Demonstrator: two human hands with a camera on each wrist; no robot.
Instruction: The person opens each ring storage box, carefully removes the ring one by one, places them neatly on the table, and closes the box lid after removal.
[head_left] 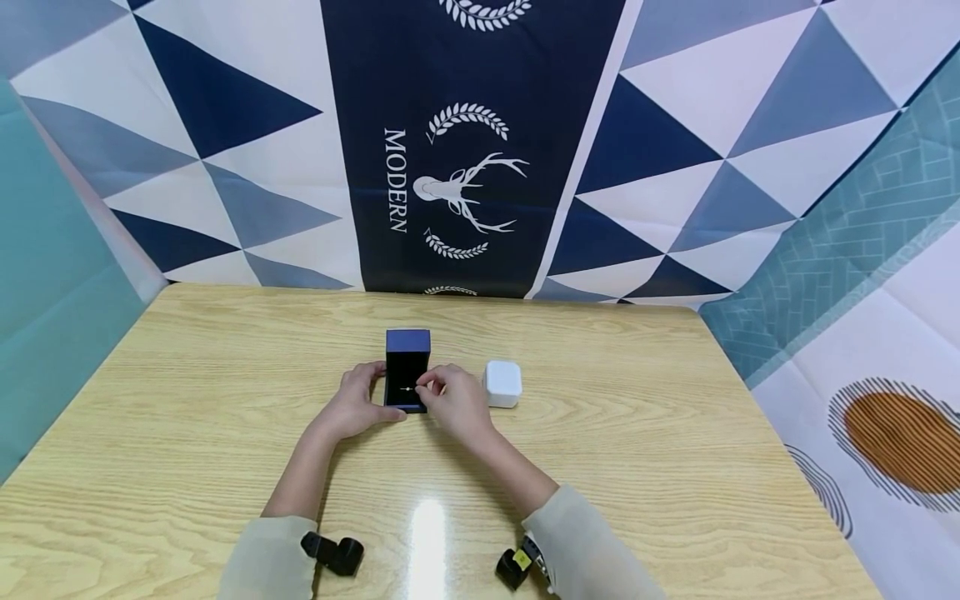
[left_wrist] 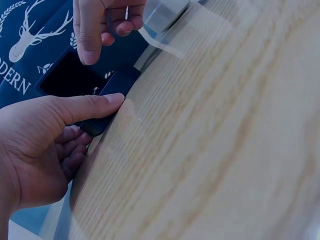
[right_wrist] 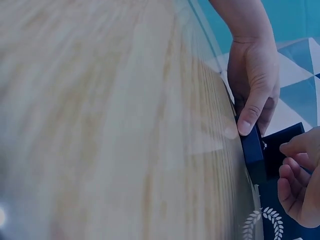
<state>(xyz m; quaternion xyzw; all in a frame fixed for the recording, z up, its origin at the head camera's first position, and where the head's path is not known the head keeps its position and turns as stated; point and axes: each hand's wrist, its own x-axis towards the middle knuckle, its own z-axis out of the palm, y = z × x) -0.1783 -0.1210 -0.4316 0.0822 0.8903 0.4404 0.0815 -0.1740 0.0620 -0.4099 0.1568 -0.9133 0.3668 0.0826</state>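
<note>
A dark blue ring box (head_left: 408, 342) stands on the table with its lid raised and a black lining inside. A small silver ring (head_left: 407, 389) with a bright stone sits in its slot. My left hand (head_left: 360, 404) grips the box from the left, its thumb (left_wrist: 107, 102) on the front of the base and its other fingers at the side. Close to the ring, on the right, is my right hand (head_left: 457, 402), its fingers loosely bent and apart from the ring in the right wrist view. A thin silver line (left_wrist: 126, 12) shows at its fingers; what it is cannot be told.
Just right of my right hand stands a white rounded box (head_left: 502, 383). The wooden table (head_left: 637, 433) ends at a patterned cloth (head_left: 480, 167) behind. Both wrists wear black cameras, one of them the left wrist camera (head_left: 341, 556).
</note>
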